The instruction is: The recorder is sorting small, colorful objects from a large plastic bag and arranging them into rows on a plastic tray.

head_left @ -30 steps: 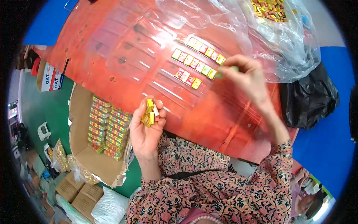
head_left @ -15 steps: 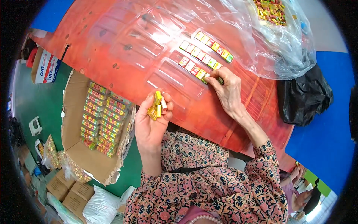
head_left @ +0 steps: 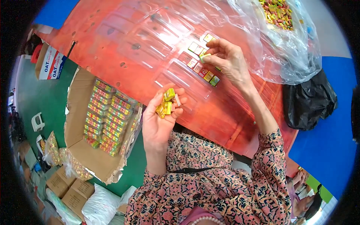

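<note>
Several yellow wrapped cubes (head_left: 166, 104) cupped in my left hand (head_left: 159, 122), right hand (head_left: 227, 62) pinching one cube (head_left: 205, 57) over the clear tray (head_left: 180, 63), counter (head_left: 225, 112) beneath.

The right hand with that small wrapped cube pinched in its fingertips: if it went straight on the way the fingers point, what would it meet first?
Probably the clear plastic tray on the red table: the right hand points its cube down-left at the row of cubes there. Depth is uncertain.
</note>
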Demonstrator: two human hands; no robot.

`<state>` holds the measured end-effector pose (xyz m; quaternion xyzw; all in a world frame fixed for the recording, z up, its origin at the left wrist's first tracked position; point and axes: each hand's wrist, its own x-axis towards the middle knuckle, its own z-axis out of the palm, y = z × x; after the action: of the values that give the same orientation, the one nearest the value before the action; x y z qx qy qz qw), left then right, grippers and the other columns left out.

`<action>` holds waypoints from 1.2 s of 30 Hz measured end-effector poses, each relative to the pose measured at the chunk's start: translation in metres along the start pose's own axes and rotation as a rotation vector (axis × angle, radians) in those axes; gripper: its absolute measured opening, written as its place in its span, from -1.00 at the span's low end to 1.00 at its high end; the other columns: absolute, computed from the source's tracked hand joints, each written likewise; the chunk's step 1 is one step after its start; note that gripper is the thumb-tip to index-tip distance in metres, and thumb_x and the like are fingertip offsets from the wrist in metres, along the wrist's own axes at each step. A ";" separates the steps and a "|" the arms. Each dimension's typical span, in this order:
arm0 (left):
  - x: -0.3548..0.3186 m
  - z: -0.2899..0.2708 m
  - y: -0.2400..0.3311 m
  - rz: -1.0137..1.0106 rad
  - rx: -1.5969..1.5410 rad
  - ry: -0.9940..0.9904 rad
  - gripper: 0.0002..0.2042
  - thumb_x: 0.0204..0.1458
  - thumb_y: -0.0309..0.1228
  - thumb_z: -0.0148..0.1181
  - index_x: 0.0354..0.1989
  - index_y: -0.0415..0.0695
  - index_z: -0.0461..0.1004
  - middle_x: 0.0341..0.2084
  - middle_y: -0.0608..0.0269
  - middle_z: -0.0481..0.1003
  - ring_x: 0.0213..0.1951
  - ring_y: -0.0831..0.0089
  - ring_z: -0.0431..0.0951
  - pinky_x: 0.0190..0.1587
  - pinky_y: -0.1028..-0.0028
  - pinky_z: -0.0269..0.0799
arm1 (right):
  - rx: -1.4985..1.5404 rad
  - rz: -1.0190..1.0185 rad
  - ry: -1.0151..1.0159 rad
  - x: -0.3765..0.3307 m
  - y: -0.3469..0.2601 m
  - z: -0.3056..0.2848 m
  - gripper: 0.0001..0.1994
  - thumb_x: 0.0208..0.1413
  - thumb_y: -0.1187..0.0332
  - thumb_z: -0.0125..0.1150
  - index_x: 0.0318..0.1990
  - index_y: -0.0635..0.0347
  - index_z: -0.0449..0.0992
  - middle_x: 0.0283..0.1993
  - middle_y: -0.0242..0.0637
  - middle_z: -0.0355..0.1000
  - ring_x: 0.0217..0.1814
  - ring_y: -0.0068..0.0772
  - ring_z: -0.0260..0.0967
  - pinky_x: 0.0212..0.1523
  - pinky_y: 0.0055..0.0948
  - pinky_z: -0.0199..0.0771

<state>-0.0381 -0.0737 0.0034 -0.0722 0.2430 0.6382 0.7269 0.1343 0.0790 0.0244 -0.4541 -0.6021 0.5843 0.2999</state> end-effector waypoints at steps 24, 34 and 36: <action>0.003 -0.007 0.008 0.020 -0.103 -0.010 -0.63 0.12 -0.39 -0.14 0.08 -0.31 0.20 -0.07 -0.19 0.34 -0.18 0.09 0.47 -0.30 0.34 0.56 | -0.697 -0.600 -0.220 0.036 0.024 0.018 -0.90 -0.10 0.57 0.15 -0.37 0.30 0.48 -0.40 -0.25 0.37 -0.33 -0.31 0.36 -0.38 -0.39 0.36; 0.008 0.008 0.010 0.029 -0.141 -0.016 -0.58 0.15 -0.34 -0.22 0.12 -0.36 0.13 0.00 -0.24 0.27 0.01 -0.04 0.34 -0.09 0.23 0.45 | -0.700 -0.609 -0.164 0.028 0.024 0.021 -0.93 -0.07 0.51 0.16 -0.38 0.27 0.49 -0.44 -0.29 0.30 -0.40 -0.35 0.31 -0.39 -0.42 0.33; 0.010 0.009 0.010 0.034 -0.154 -0.009 -0.57 0.16 -0.33 -0.24 0.12 -0.37 0.12 0.02 -0.25 0.25 0.04 -0.07 0.30 -0.04 0.19 0.41 | -0.692 -0.630 -0.173 0.024 0.016 0.024 -0.92 -0.06 0.48 0.17 -0.38 0.27 0.49 -0.43 -0.29 0.31 -0.39 -0.35 0.31 -0.39 -0.41 0.32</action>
<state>-0.0444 -0.0588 0.0088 -0.1211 0.1910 0.6674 0.7095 0.1062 0.0884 0.0012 -0.2723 -0.8924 0.2658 0.2426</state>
